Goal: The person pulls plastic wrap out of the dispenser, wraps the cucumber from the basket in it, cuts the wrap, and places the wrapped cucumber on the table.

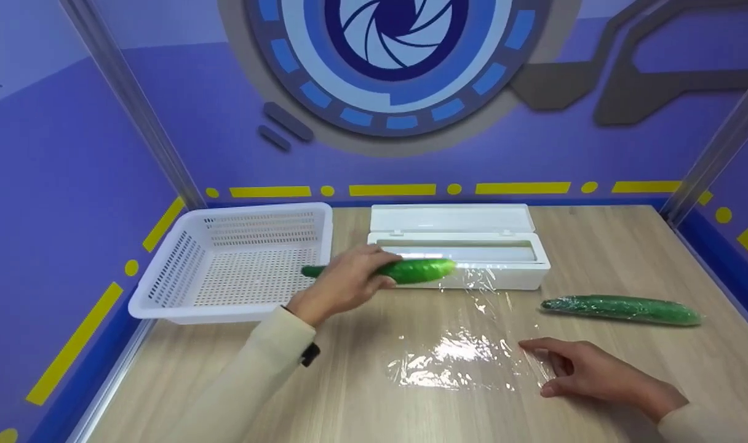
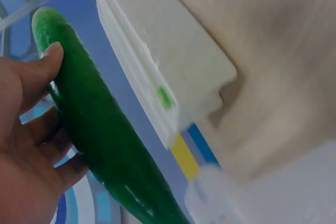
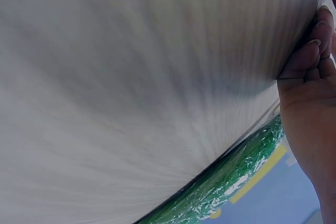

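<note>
My left hand grips a green cucumber around its middle, above the table and in front of the white cling film box. In the left wrist view the thumb lies along one side of the cucumber, the fingers behind it. A sheet of clear cling film runs from the box toward me, shiny and wrinkled on the wood. My right hand rests at the film's right edge, index finger extended, thumb apart from it. A second cucumber, wrapped in film, lies beyond that hand.
A white perforated basket stands at the left, its inside showing bare mesh. The box's lid is raised at the back. Blue printed panels wall in the wooden table behind and at both sides.
</note>
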### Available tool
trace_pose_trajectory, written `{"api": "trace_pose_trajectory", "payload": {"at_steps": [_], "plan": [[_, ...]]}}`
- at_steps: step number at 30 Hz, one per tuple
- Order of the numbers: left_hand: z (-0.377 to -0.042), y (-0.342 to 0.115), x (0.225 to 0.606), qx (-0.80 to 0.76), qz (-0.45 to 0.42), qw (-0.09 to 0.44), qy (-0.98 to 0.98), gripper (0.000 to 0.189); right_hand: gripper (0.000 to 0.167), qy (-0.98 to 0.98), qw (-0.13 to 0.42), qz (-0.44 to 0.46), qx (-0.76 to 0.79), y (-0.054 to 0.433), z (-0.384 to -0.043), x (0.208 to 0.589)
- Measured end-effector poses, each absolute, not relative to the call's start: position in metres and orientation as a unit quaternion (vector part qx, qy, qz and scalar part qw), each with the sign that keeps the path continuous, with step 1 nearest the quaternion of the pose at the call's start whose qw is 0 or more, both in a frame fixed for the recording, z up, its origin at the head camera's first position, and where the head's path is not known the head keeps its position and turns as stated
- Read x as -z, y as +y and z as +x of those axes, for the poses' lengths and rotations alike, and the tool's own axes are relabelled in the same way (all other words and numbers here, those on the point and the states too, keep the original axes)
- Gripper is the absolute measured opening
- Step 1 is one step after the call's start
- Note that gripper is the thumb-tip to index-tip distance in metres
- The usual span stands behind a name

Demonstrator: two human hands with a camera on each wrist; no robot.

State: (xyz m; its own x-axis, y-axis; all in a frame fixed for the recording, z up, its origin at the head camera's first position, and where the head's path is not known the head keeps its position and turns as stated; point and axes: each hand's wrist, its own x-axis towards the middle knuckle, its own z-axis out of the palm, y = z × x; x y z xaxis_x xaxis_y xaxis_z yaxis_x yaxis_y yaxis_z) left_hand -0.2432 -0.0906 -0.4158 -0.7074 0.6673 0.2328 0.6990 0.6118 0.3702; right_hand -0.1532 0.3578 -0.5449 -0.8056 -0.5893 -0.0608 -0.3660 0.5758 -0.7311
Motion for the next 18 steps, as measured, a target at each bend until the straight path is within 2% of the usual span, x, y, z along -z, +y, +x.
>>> {"api": "trace_pose_trajectory", "payload": {"at_steps": [4,18], "plan": [[-0.232,-0.066,0.421,0.201,-0.395,0.000,-0.896,0.042,0.072,0.872,0.152,-0.275,0.375,0.358,-0.154,0.546],[-0.218,0.005,0.460,0.156,-0.424,-0.064,-0.890,0.040,0.071,0.870,0.155,-0.269,0.384,0.358,-0.152,0.545]]}}
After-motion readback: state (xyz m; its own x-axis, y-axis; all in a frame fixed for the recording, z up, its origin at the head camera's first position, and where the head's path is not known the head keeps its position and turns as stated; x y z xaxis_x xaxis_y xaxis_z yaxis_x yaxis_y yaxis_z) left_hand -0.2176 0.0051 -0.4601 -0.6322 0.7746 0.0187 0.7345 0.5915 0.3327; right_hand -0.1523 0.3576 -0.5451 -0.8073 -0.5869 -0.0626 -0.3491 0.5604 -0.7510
